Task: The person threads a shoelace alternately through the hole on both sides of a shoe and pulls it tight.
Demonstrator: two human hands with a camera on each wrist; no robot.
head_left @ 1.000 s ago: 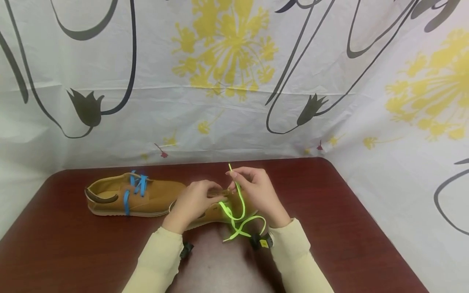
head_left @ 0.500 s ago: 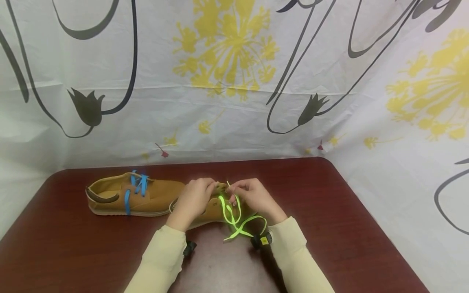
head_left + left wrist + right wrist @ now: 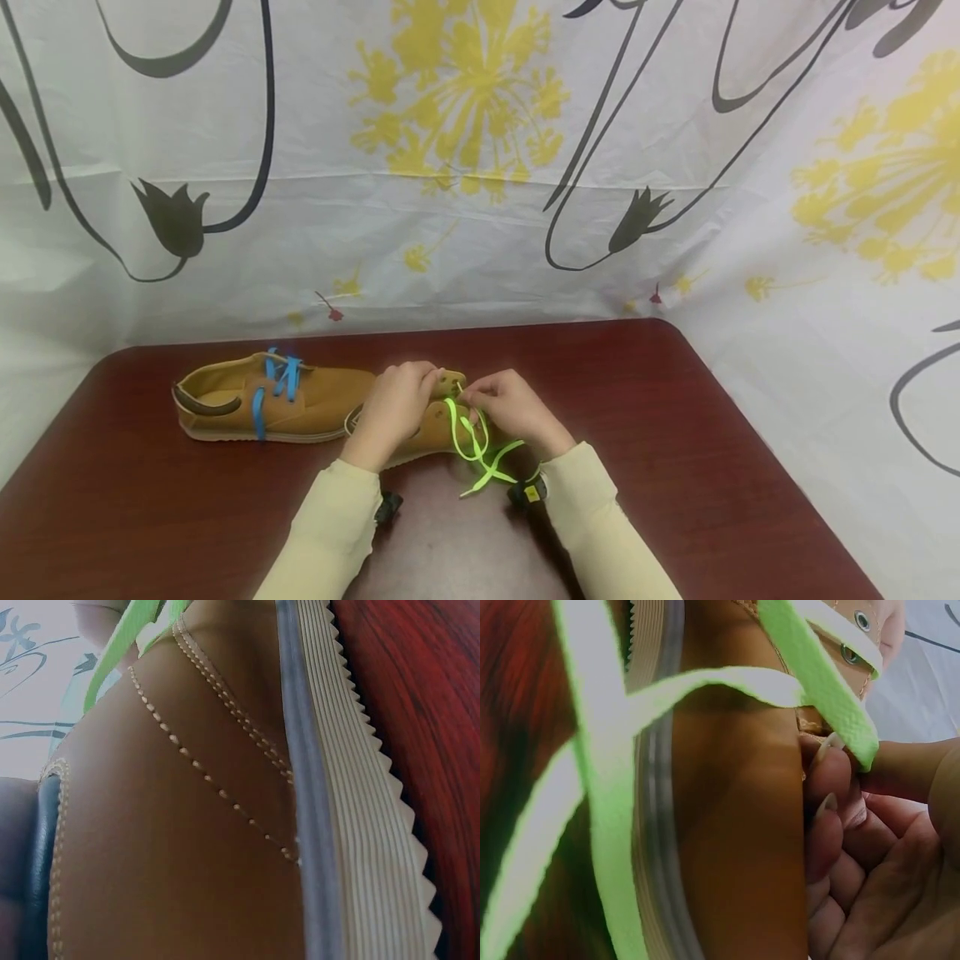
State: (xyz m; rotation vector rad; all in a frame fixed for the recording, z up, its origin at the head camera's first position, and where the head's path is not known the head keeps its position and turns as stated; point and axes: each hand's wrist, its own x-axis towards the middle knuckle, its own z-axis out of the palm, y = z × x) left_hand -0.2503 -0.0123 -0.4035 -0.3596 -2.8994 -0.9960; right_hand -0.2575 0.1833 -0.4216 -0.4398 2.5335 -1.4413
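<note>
A tan shoe (image 3: 431,437) lies on its sole on the table, partly hidden by the hands, toe to the right. My left hand (image 3: 393,408) grips its far eyelet flap (image 3: 450,383) near the opening. Beside that flap, my right hand (image 3: 517,408) pinches a neon green shoelace (image 3: 480,450) close to an eyelet; whether the tip is in the hole cannot be made out. In the right wrist view, the curled fingers (image 3: 832,780) lie against the shoe, and metal-ringed eyelets (image 3: 851,652) show. Stitching and the ridged sole (image 3: 367,787) fill the left wrist view.
A second tan shoe (image 3: 322,400) with a blue lace (image 3: 288,375) stands to the left, its toe behind my left hand. The dark red table (image 3: 675,483) ends at a white patterned cloth (image 3: 480,233) behind and at right.
My right hand has come down and slightly left with the lace, from above the shoe to the far flap. My left fingers have shifted slightly, and the flap now shows more.
</note>
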